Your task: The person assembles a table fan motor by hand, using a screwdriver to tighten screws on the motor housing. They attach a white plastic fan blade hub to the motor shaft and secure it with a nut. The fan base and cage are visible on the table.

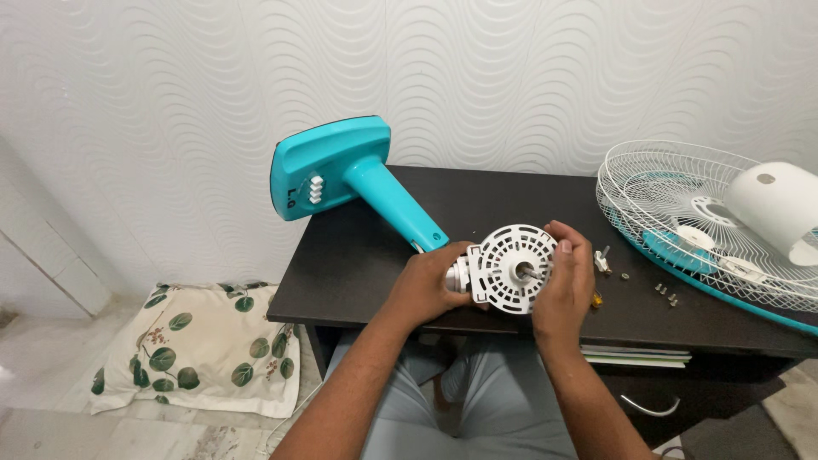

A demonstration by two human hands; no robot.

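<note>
Motor (511, 268) is held over the worktop (358, 264), shaft up: left hand (426, 285) gripped behind it, right hand (567, 277) clasping its rim; screws (666, 293) parked right.

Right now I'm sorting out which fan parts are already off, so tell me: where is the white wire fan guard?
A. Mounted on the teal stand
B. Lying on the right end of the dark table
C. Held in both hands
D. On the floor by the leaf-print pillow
B: the white wire guard lies on the right end of the dark table, while the left hand and right hand hold the round white motor housing.
</note>
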